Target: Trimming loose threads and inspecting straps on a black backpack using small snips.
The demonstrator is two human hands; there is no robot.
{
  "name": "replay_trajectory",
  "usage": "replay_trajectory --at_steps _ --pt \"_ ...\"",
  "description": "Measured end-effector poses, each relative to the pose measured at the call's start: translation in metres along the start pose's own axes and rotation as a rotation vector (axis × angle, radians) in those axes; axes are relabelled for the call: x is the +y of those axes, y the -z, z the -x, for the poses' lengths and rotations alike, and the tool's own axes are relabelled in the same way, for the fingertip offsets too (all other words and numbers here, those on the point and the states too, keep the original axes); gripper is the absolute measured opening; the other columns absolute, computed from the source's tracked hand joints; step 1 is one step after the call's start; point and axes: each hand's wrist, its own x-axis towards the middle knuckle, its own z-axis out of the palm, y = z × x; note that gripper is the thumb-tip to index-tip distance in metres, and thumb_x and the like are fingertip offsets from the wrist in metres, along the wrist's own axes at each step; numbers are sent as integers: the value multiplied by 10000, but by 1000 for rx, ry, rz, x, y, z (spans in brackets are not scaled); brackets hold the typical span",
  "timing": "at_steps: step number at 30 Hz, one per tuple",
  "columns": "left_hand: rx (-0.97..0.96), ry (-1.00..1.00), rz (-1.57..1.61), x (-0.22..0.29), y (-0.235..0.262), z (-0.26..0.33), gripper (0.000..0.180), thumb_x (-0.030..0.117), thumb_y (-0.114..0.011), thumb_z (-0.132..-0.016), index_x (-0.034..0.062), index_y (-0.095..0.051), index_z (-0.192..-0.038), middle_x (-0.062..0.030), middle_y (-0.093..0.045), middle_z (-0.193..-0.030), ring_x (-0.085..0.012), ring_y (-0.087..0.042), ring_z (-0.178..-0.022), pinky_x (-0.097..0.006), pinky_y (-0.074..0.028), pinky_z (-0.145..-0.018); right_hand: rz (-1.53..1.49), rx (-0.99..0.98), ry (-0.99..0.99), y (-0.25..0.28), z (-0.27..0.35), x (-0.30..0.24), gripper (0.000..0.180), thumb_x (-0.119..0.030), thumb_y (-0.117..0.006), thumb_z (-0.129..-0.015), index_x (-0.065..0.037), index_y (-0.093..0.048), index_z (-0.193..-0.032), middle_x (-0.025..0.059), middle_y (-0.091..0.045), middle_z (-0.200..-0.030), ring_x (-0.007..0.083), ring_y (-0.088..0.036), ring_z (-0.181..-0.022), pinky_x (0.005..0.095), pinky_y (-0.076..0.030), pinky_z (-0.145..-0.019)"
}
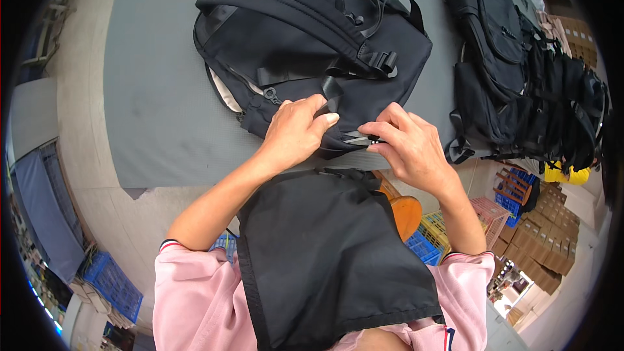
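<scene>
A black backpack [273, 32] lies on the grey-covered table [153, 91], its padded shoulder strap [292, 10] uppermost. My left hand [296, 129] is closed on the backpack's near edge, with a short black webbing strap [332, 88] beside its thumb and fingers. In my right hand [406, 143] I grip small thread snips [357, 138]. Their pale blades point left and touch or nearly touch the bag's lower edge, close to my left fingertips. Exactly what lies between the blades is too small to make out.
More black backpacks [491, 58] stand in a row along the table's right side. A black apron [331, 253] covers my lap. Below the table on the right are an orange wooden seat [406, 216], plastic crates [432, 237] and stacked cardboard boxes [543, 234]. A blue crate [114, 284] sits at far left.
</scene>
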Motion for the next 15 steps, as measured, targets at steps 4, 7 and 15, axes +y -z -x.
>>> replay_trajectory --at_steps 4,7,15 --pt "50 -15 47 -5 -3 2 356 182 -610 -872 -1 -341 -728 -74 -280 -580 -136 -251 -563 -332 -278 -496 80 -95 120 4 -11 1 255 -124 -720 -718 -118 -641 -960 20 -500 -809 209 -491 -619 323 -415 -587" --pt "42 -8 57 -8 -2 2 361 171 -609 -871 2 -328 -719 -60 -270 -584 -124 -248 -575 -329 -275 -497 100 -109 174 4 -14 1 236 -126 -722 -717 -110 -651 -941 17 -496 -787 205 -482 -611 320 -411 -581" --pt "-7 17 77 -6 1 0 361 167 -611 -867 3 -330 -709 -56 -272 -585 -118 -258 -575 -330 -280 -501 42 -80 159 -2 -13 6 260 -99 -732 -694 -93 -659 -944 14 -502 -780 184 -489 -613 299 -400 -560"
